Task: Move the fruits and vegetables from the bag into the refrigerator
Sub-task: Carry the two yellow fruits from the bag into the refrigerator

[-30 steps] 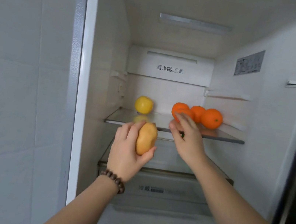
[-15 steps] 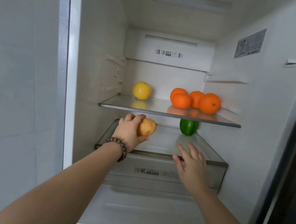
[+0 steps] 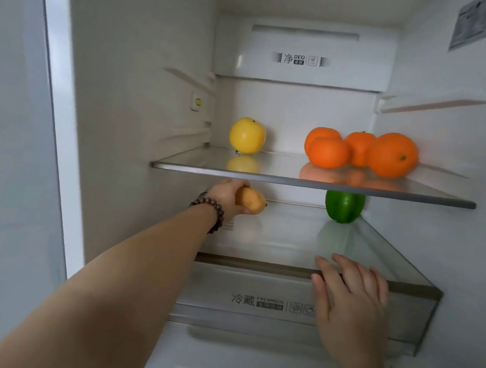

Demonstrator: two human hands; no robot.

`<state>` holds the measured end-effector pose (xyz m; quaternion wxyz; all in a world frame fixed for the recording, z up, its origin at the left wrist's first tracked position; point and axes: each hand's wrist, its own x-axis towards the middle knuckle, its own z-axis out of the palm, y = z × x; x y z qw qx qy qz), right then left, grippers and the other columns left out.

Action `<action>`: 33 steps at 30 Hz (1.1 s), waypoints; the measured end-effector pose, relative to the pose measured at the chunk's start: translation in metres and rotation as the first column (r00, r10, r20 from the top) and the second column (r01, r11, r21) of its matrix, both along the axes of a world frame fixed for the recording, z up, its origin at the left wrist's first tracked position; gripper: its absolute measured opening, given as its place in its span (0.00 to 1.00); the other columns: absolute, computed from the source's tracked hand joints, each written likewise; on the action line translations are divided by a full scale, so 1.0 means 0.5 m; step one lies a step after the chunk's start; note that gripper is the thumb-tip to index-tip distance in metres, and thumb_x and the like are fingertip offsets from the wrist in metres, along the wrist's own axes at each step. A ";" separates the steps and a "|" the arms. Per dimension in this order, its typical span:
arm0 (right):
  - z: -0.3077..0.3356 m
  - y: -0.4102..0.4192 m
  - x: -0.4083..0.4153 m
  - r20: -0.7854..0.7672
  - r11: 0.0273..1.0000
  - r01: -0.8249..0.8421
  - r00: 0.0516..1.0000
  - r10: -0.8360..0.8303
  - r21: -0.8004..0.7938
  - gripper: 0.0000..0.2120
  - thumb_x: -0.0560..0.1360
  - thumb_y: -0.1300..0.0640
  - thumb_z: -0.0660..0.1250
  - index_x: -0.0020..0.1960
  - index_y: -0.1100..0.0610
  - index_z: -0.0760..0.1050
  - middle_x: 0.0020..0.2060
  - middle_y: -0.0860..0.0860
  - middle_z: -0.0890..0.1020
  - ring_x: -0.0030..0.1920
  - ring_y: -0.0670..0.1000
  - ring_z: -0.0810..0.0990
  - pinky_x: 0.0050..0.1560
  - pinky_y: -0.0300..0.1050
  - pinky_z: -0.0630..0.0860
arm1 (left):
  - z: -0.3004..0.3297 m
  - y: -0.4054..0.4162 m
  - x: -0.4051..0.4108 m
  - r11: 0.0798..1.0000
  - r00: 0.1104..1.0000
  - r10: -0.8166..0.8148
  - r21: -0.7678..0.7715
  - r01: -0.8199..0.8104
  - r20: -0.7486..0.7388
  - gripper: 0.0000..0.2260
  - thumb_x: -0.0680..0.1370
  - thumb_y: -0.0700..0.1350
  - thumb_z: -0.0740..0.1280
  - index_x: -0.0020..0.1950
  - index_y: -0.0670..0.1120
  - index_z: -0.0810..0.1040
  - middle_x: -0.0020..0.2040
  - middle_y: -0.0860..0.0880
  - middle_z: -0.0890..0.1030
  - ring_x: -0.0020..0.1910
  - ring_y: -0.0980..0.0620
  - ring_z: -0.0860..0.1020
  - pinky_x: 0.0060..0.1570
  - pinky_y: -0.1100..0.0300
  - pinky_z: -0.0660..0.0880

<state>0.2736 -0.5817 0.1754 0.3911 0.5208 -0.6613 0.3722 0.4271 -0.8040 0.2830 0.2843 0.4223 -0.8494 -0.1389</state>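
My left hand (image 3: 226,195), with a bead bracelet on the wrist, reaches under the upper glass shelf (image 3: 312,180) and holds a tan potato (image 3: 251,200) just above the lower glass shelf (image 3: 274,239), at its left. My right hand (image 3: 349,291) lies flat with fingers apart on the front edge of that lower shelf, holding nothing. A green bell pepper (image 3: 344,206) stands at the back right of the lower shelf. On the upper shelf sit a yellow apple (image 3: 247,135) at the left and several oranges (image 3: 392,155) at the right. The bag is out of view.
Below the lower shelf is a clear crisper drawer (image 3: 248,301) with printed labels. The fridge's left wall (image 3: 121,101) and right wall (image 3: 468,219) stand close on either side. A deodoriser panel (image 3: 303,56) sits at the back top.
My left hand has carried the potato from in front of the shelves deeper in, under the upper shelf. My right hand dropped from near the oranges onto the lower shelf's front edge. The view moved closer.
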 end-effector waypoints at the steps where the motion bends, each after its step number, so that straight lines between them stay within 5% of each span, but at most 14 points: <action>1: -0.003 -0.004 -0.002 -0.008 1.000 0.003 1.000 -0.003 -0.014 0.18 0.79 0.47 0.55 0.56 0.54 0.80 0.52 0.53 0.81 0.53 0.56 0.77 0.62 0.55 0.66 | -0.003 -0.014 0.002 1.000 1.000 0.002 0.016 -0.001 -0.024 0.29 0.70 0.47 0.74 0.68 0.51 0.67 0.66 0.46 0.70 0.62 0.45 0.71 0.63 0.52 0.69; 6: -0.008 -0.014 -0.005 -0.046 0.997 -0.001 0.999 -0.003 -0.078 0.18 0.78 0.48 0.56 0.53 0.56 0.81 0.51 0.55 0.82 0.52 0.57 0.76 0.61 0.56 0.66 | -0.007 -0.047 0.016 1.000 0.998 0.000 0.028 0.001 -0.061 0.27 0.71 0.45 0.74 0.67 0.50 0.68 0.64 0.47 0.72 0.62 0.47 0.71 0.60 0.54 0.69; 18: -0.008 -0.013 -0.003 -0.031 0.996 0.001 1.000 -0.004 -0.088 0.17 0.78 0.48 0.57 0.52 0.56 0.80 0.49 0.55 0.81 0.52 0.58 0.77 0.60 0.56 0.66 | 0.011 -0.024 0.039 0.995 0.984 0.100 0.010 -0.103 0.147 0.34 0.75 0.53 0.68 0.75 0.49 0.55 0.72 0.43 0.63 0.68 0.42 0.68 0.64 0.49 0.68; 28: 0.015 0.014 0.014 0.020 1.000 -0.014 1.000 0.015 -0.028 0.18 0.78 0.48 0.56 0.52 0.56 0.81 0.48 0.55 0.82 0.50 0.58 0.77 0.58 0.53 0.67 | -0.008 0.158 0.156 0.986 0.975 0.063 -0.162 -0.028 0.215 0.29 0.79 0.54 0.59 0.76 0.47 0.53 0.74 0.42 0.63 0.71 0.43 0.64 0.68 0.52 0.64; 33: 0.028 0.040 0.032 0.114 0.991 0.008 0.993 -0.023 0.131 0.20 0.77 0.47 0.54 0.54 0.56 0.80 0.50 0.56 0.82 0.51 0.59 0.78 0.61 0.56 0.66 | -0.036 0.276 0.200 0.981 0.970 0.057 -0.193 -0.010 0.238 0.29 0.80 0.55 0.55 0.77 0.46 0.51 0.76 0.44 0.58 0.74 0.44 0.58 0.72 0.51 0.58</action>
